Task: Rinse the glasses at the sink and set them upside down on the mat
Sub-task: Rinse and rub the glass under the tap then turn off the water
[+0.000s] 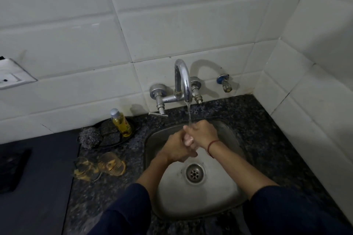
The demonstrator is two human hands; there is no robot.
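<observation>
Steel sink (191,200) with tap (183,82) running

Fingers (188,141) of left hand (177,149) and right hand (201,132) curl round one another under the stream, gripping no glass. Two glasses (111,164) sit on the granite counter (257,129) just left of the basin, near a steel scrubber (89,137) and soap bottle (121,123); grey mat (38,177) beyond.

Bottle: a yellow bottle (121,123) with a pale cap stands on the black tray (138,124) to my left.
Pads: dark scouring pads (108,129) lie on that tray.
Scrubber: a steel wool ball (89,137) rests at the tray's left edge.
Valve: a blue-collared valve (225,83) juts from the white tiles (172,15).
Bench: the bench (267,139) is speckled dark stone.
</observation>
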